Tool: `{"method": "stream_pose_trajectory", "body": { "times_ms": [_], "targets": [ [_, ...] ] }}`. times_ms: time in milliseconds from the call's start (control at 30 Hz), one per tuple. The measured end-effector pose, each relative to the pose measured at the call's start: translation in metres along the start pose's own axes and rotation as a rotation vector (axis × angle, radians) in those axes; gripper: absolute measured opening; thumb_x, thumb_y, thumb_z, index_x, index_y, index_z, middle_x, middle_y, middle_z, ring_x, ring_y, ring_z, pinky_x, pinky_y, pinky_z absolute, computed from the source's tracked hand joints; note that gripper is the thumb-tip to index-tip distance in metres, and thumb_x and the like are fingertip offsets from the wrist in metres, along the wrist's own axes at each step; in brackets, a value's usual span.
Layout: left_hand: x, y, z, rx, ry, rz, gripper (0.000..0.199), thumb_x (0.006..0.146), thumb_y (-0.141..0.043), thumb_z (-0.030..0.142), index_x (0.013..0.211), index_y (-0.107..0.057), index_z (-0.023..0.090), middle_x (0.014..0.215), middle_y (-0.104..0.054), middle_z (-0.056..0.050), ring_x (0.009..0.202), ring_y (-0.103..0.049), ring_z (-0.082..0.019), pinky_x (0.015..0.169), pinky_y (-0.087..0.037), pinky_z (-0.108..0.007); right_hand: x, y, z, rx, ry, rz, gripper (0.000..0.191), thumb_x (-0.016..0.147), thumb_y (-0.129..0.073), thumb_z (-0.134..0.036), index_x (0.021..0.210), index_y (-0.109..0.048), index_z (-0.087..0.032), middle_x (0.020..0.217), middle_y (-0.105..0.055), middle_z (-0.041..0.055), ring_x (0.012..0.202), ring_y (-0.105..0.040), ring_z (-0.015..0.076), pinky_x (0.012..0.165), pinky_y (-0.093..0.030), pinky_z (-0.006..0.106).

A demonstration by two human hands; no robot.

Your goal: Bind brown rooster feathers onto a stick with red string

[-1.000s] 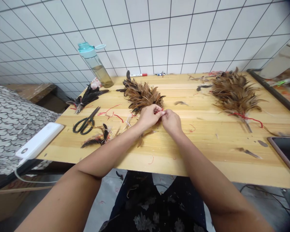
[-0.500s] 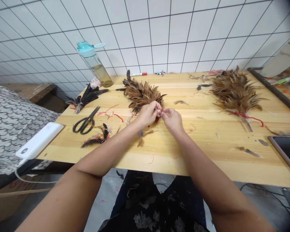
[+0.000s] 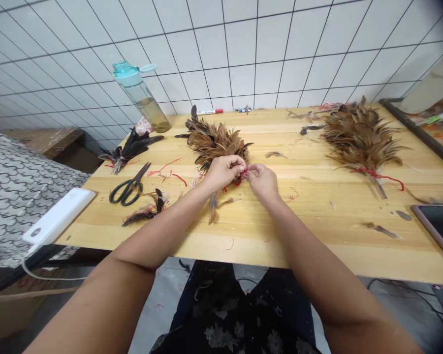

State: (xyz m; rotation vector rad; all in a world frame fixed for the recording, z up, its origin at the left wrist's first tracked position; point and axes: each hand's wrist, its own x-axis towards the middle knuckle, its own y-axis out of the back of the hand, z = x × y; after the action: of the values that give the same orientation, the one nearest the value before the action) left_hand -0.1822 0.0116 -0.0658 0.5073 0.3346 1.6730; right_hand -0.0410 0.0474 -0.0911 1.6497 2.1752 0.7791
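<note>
Seemingly at the fastening step: pinching red string (image 3: 244, 173) with the left hand (image 3: 223, 170) and the right hand (image 3: 264, 180), at the near end of the brown feather bundle (image 3: 219, 141) on the surface (image 3: 313, 221). Hard to tell whether knotted or merely looped (hidden behind both hands). Probably calling next for a firm, even pull.

Two hands (image 3: 225, 172) (image 3: 263, 183), two big brown feather bundles (image 3: 216, 140) (image 3: 362, 137)

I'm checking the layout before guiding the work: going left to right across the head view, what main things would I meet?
White device with a cable → scissors → middle brown feather bundle → right hand → far-right brown feather bundle → phone.
</note>
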Motion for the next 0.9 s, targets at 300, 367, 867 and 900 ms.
{"method": "stream_pose_trajectory", "body": {
  "times_ms": [300, 367, 867, 900],
  "targets": [
    [0.0, 0.004, 0.012, -0.309, 0.17, -0.109, 0.005, 0.072, -0.061, 0.014, 0.076, -0.062, 0.011, 0.062, -0.062, -0.001, 0.053, -0.056, -0.007, 0.056, -0.046, -0.019, 0.001, -0.001, 0.002, -0.005, 0.02, 0.004, 0.025, 0.08, -0.051, -0.027, 0.097, -0.069, -0.02, 0.073, -0.065, 0.0013, 0.069, -0.057, 0.0165, 0.068, -0.043, 0.028],
    [0.0, 0.005, 0.012, -0.331, 0.158, -0.132, 0.005, 0.072, -0.061, 0.013, 0.076, -0.062, 0.011, 0.062, -0.063, -0.001, 0.054, -0.057, -0.007, 0.057, -0.047, -0.019, 0.001, -0.001, 0.002, -0.002, 0.028, 0.001, 0.025, 0.08, -0.051, -0.026, 0.096, -0.069, -0.02, 0.072, -0.065, 0.0013, 0.069, -0.058, 0.0168, 0.068, -0.044, 0.028],
    [0.0, 0.01, 0.004, 0.568, -0.563, -0.036, 0.021, 0.074, -0.05, 0.005, 0.08, -0.066, 0.017, 0.078, -0.068, -0.002, 0.073, -0.06, -0.013, 0.07, -0.044, -0.023, 0.007, -0.006, 0.011, 0.228, 0.04, -0.06, 0.022, 0.08, -0.054, -0.022, 0.093, -0.071, -0.017, 0.082, -0.073, 0.0048, 0.076, -0.066, 0.0182, 0.075, -0.05, 0.03],
    [0.001, 0.01, 0.002, 0.627, -0.609, -0.03, 0.021, 0.076, -0.049, 0.006, 0.082, -0.066, 0.017, 0.079, -0.068, -0.003, 0.076, -0.06, -0.014, 0.072, -0.044, -0.025, 0.008, -0.006, 0.012, 0.231, 0.041, -0.062, 0.021, 0.08, -0.054, -0.022, 0.091, -0.071, -0.017, 0.082, -0.073, 0.0048, 0.075, -0.067, 0.0185, 0.074, -0.05, 0.03]
  ]
}}
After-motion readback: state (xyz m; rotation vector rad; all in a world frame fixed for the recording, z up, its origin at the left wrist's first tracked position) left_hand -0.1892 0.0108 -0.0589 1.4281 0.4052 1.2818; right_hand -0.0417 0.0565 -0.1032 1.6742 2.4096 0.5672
